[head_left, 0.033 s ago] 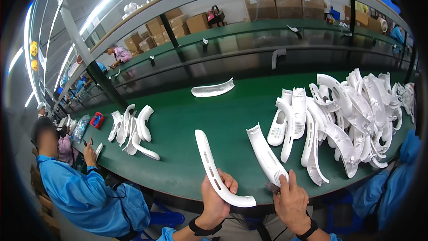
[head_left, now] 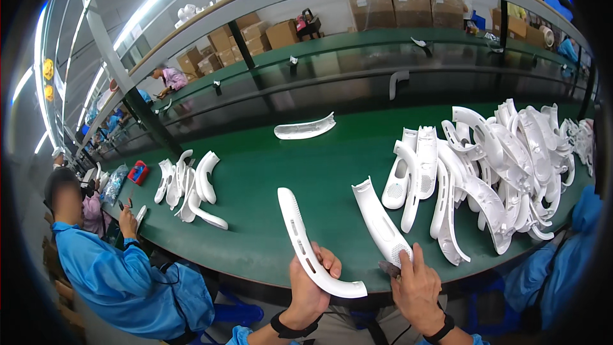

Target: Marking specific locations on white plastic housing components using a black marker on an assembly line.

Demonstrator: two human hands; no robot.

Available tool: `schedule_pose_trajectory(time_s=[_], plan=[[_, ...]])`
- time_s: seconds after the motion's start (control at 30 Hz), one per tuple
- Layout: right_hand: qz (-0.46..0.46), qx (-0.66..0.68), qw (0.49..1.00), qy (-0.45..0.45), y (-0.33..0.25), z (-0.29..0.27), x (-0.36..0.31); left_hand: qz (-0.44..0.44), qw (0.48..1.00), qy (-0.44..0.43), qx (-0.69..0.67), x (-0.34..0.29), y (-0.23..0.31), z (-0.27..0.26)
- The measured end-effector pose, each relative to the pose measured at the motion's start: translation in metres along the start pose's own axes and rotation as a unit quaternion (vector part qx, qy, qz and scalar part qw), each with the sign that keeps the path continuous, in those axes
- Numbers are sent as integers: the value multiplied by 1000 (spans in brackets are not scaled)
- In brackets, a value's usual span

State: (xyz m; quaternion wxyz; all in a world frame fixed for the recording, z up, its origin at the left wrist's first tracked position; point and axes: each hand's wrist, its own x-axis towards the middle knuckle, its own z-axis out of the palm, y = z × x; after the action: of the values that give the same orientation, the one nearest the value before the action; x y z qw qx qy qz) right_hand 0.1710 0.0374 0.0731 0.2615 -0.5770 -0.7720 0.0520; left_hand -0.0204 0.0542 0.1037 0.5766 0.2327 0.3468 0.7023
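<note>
Left hand [head_left: 311, 284]: wrapped around the lower end of a long curved white plastic shell [head_left: 306, 246], which angles up and away over the table edge.
Right hand [head_left: 416, 287]: fingers closed, pinning a second white shell [head_left: 382, 222] by its near end.
Green table [head_left: 294, 172]: heap of white shells [head_left: 504, 166] right.
Far left: a co-worker in blue [head_left: 121, 275].

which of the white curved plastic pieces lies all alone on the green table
The white curved plastic strip at the far middle of the green table; all others sit in piles or are in hands.
</note>
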Motion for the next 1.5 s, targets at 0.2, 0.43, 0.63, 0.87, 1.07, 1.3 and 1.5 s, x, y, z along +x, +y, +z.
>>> schedule_pose_trajectory(time_s=[0.2, 0.43, 0.63, 0.87, 1.07, 1.3, 1.5], plan=[[-29, -15, 999, 9, 6, 5, -3, -119, 990, 35, -74, 37, 21, -22], [-7, -8, 1000, -13, 3, 1, 1, -3, 992, 78, 104, 195, 60, -52], [-18, -43, 997, 62, -1, -2, -3, 70, 982, 55, 167, 353, 86, -104], [-31, -51, 997, 46, 0, 3, 0, 168, 816, 191, 520, 464, 89, -111], [-34, -56, 997, 42, 9, -3, 8, 259, 595, 42, 759, 438, 9, 83], [-25, -65, 995, 65, 16, 12, 4, 160, 518, -342, 768, 423, -127, 252], [42, 84, 988, -123, 12, -1, 1, 83, 521, -331, 782, 451, -215, 275]])
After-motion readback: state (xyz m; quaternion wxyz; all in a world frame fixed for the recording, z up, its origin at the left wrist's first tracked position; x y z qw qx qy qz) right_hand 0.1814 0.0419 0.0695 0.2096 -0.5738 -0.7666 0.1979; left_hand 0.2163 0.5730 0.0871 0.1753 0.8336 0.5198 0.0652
